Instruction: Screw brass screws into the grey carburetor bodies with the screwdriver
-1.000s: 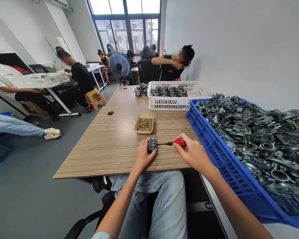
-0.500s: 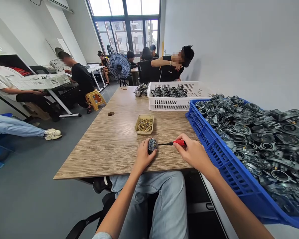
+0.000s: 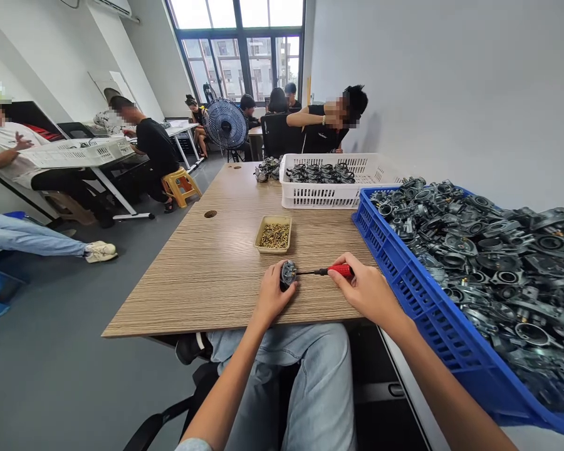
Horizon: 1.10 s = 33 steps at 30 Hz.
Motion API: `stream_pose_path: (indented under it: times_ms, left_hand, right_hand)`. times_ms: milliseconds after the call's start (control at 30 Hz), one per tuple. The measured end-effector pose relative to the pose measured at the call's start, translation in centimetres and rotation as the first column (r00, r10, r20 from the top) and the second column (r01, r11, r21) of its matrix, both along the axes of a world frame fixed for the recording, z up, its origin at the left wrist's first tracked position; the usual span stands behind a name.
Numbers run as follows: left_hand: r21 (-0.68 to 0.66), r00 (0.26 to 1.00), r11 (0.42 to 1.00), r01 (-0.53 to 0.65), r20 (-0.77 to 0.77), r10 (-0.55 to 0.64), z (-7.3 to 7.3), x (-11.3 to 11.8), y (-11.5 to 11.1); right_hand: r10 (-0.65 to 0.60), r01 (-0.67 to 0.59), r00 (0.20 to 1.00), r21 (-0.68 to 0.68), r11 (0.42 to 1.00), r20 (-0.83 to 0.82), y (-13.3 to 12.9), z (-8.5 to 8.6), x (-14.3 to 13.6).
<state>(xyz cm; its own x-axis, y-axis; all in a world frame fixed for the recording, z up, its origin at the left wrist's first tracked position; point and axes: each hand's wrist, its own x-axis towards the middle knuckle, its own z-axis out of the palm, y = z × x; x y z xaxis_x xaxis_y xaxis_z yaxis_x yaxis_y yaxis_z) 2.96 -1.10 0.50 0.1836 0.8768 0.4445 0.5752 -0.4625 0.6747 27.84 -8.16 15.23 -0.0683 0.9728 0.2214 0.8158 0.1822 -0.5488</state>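
Note:
On the wooden table, my left hand (image 3: pixel 273 293) is closed around a small dark metal carburetor part (image 3: pixel 289 274), thumb and fingers on either side of it. A screwdriver (image 3: pixel 341 270) with a red handle and black shaft is gripped in my right hand (image 3: pixel 369 289). Its shaft lies roughly level and points left, and the tip meets the right side of the carburetor part. Just beyond my left hand stands a small beige tray (image 3: pixel 258 248) with many little brass pieces (image 3: pixel 276 235) in it.
To my right, a blue crate (image 3: pixel 404 285) is heaped with dark metal carburetor parts (image 3: pixel 493 250). Behind the tray sits a white crate (image 3: pixel 319 199) holding more parts, beside a small pile (image 3: pixel 266 169). A person (image 3: pixel 326 125) sits at the table's far end; other people sit left.
My hands, the screwdriver and the carburetor part stay almost in place. The view has shifted very slightly. At the left, a seated person has raised a hand.

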Motion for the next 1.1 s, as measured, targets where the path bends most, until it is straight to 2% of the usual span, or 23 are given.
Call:
stream_pose_path:
  times_ms: [1100]
  left_hand:
    - [0.006, 1.000, 1.000, 0.003, 0.003, -0.003, 0.06, 0.00, -0.03]
  right_hand:
    - [-0.016, 0.016, 1.000, 0.007, 1.000, 0.020, 0.31, -0.26, 0.32]
